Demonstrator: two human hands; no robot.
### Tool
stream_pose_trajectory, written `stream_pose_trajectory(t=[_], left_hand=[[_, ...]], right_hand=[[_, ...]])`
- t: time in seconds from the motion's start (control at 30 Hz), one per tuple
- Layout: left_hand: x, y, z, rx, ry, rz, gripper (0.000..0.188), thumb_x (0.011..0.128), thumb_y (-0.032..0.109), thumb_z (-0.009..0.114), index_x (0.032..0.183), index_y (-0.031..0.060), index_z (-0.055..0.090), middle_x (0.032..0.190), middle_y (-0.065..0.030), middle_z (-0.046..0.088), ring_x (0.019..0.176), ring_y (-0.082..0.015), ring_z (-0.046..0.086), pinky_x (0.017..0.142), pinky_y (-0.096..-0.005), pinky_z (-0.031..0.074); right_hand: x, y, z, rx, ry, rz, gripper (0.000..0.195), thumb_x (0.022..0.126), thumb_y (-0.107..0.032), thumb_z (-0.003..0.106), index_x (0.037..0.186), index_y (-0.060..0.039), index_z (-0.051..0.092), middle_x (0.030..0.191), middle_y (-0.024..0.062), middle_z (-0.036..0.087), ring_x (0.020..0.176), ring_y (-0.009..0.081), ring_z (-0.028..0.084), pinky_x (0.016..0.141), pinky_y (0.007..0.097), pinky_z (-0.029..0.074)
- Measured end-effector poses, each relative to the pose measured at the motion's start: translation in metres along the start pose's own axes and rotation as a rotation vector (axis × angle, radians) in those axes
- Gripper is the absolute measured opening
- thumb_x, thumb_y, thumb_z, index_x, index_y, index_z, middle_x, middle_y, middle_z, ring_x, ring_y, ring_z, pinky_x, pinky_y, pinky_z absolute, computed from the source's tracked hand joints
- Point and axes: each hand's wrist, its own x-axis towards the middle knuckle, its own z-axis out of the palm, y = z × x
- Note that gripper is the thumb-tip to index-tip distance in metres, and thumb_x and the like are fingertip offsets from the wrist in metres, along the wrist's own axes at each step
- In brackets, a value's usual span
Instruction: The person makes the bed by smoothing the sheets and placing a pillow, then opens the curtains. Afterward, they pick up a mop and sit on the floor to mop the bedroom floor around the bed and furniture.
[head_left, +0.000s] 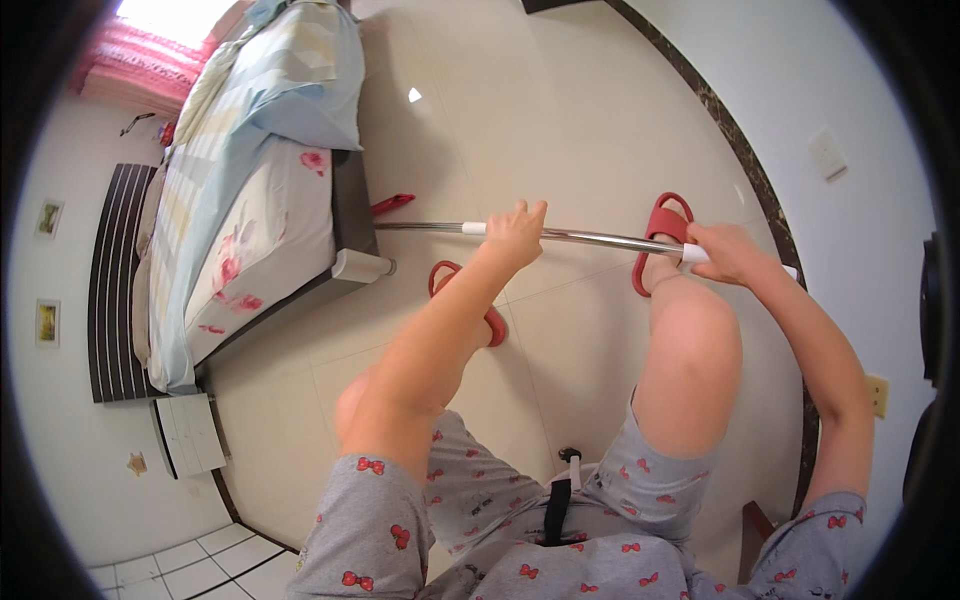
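Observation:
A long shiny metal pole (600, 238) with white plastic sleeves runs across the view in front of my legs. My left hand (516, 234) is around its middle, just right of one white sleeve (474, 228), with a couple of fingers raised. Near the right end, my right hand (724, 253) grips the pole at another white sleeve (695, 253). The pole's left end passes out of sight at the bed's dark base (354, 202), so what it carries there is hidden.
Beside the bed (255, 247) lies a red object (393, 204), partly hidden. My feet wear red slippers (666, 223) on the tiled floor (525, 150). A white wall (780, 97) with dark skirting rises at the right. A white nightstand (191, 435) stands by the headboard (120, 285).

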Motion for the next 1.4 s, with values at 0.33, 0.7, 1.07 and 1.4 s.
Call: stream_pose_trajectory(t=[0.33,0.7,1.07,1.4], left_hand=[[0.07,0.035,0.078,0.155,-0.034,0.106,0.01,0.086,0.023,0.066,0.093,0.0157,0.064,0.08,-0.0044,0.064,0.08,-0.0241,0.066,0.063,-0.0387,0.048],[0.095,0.006,0.052,0.058,0.267,-0.064,0.008,0.085,0.015,0.065,0.09,0.0121,0.061,0.087,-0.0065,0.063,0.084,-0.0251,0.063,0.07,-0.0401,0.048],[0.112,-0.115,0.119,-0.561,0.951,-0.59,0.056,0.089,0.014,0.059,0.141,0.0075,0.039,0.133,-0.0199,0.051,0.118,-0.0328,0.054,0.086,-0.044,0.05],[0.159,-0.152,0.156,-1.392,0.622,-1.184,0.08,0.09,0.006,0.047,0.15,0.0082,-0.007,0.111,-0.0285,0.052,0.052,-0.028,0.06,0.048,-0.0385,0.053]], right_hand=[[-0.053,0.078,0.048,0.056,0.196,-0.003,0.03,0.079,-0.012,0.069,0.104,-0.0108,0.053,0.091,0.0104,0.061,0.079,0.0329,0.063,0.065,0.0441,0.048],[0.022,0.108,-0.027,0.062,-0.034,-0.056,0.029,0.082,-0.021,0.071,0.103,-0.0088,0.054,0.085,0.012,0.064,0.078,0.0339,0.063,0.066,0.0436,0.049],[0.179,0.074,0.004,0.862,-0.686,0.012,0.032,0.092,-0.036,0.057,0.098,-0.0047,0.058,0.068,0.0055,0.055,0.056,0.018,0.053,0.055,0.0326,0.043],[0.274,-0.007,0.143,1.319,-0.937,-0.028,0.037,0.095,-0.039,0.052,0.097,-0.002,0.053,0.062,0.0028,0.046,0.046,0.0122,0.044,0.04,0.0321,0.038]])
